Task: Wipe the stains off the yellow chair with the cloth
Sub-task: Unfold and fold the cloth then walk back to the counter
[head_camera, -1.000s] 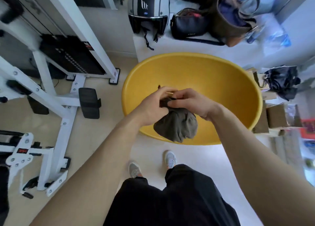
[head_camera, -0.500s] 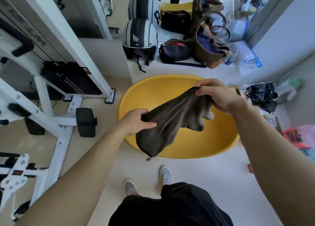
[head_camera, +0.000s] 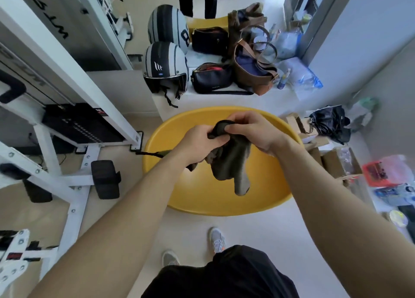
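1. Step in hand: getting the cloth (head_camera: 231, 163) ready. No wiping has begun, and no part of the cloth is pressed to the chair (head_camera: 224, 201).
2. The hands are close together above the seat. The left hand (head_camera: 201, 140) and right hand (head_camera: 254, 131) each have fingers curled round the bunched top of the cloth, nearly touching each other.
3. The cloth hangs from that grip over the middle of the yellow shell. I cannot tell whether its lower tip touches the seat.
4. Its long axis runs from the hands down towards the person's feet in the view: gathered end up at the fingers, loose narrow end pointing down.
5. The chair sits on the floor just in front of a white desk (head_camera: 224, 100) with helmets and bags. Its wide oval lies left to right, hollow side up.
6. Next move, as I judge it: fold the cloth into a pad in one hand and lower it onto the shell. I can see no stains from here, so they need finding first
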The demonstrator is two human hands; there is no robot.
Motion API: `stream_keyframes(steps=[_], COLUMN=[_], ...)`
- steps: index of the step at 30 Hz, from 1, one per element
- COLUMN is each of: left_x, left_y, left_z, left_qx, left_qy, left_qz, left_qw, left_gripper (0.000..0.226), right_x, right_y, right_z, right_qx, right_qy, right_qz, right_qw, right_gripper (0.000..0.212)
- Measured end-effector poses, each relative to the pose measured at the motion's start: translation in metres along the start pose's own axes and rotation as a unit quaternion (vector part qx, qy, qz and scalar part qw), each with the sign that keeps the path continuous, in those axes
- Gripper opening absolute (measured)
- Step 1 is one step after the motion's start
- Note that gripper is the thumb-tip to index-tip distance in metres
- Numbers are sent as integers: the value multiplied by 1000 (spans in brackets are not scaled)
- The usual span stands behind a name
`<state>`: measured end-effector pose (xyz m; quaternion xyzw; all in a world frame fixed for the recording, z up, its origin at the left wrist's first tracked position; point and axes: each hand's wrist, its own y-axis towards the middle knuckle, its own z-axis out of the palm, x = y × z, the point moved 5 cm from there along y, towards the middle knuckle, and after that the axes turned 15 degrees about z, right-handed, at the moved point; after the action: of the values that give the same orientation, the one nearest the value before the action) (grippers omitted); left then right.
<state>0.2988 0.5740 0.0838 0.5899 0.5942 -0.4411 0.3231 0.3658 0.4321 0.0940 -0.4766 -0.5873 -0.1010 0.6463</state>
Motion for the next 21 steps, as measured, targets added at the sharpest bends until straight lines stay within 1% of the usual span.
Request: stream_keyframes(steps=[1, 2, 3, 5, 6, 7, 9, 11, 12, 14, 15, 17, 21], left_x=[-5, -9, -15, -28, -35, -42, -48, -51, -50, -43, -39, -29, -6], left_y=[1, 3, 3, 7, 9, 11, 14, 14, 14, 13, 12, 10, 3], left_z=[-5, -8, -12, -19, -24, -31, -44, -50, -51, -57, -60, -67, -74], left_qx=[-4, -16, -31, -61, -82, -99, -99, -66, -60, -79, -94, -111, -143], left_qy=[28, 36, 33, -14, -56, -100, -136, -107, -97, -98, -105, -109, -81], left_qz=[-9, -7, 3, 27, 35, 40, 42, 35, 36, 27, 20, 3, -12], left_qw=[1000, 999, 999, 998, 994, 989, 985, 991, 993, 992, 990, 988, 986], left_gripper=[33, 34, 30, 18, 14, 13, 14, 8, 11, 11, 9, 9, 13], right_x=[-7, -19, -31, -64, -82, -99, -129, -145, -149, -153, -156, -157, -160], right_y=[1, 1, 0, -5, -8, -11, -12, -13, -12, -12, -12, -16, -23], right_z=[-7, -13, -15, -10, -7, -4, 2, 7, 7, 6, 4, -3, -22], right_qx=[-30, -51, -52, -14, 5, 15, 26, 21, 12, -9, -21, -55, -153], right_qy=[-1, 0, 5, 13, 15, 15, 13, 10, -6, -33, -29, -15, -34], right_qz=[0, 3, 10, 39, 59, 81, 111, 126, 130, 150, 161, 179, 198], right_qw=[1000, 999, 999, 999, 998, 997, 993, 992, 991, 988, 986, 982, 968], right_gripper=[12, 20, 31, 57, 64, 63, 51, 38, 31, 23, 23, 34, 52])
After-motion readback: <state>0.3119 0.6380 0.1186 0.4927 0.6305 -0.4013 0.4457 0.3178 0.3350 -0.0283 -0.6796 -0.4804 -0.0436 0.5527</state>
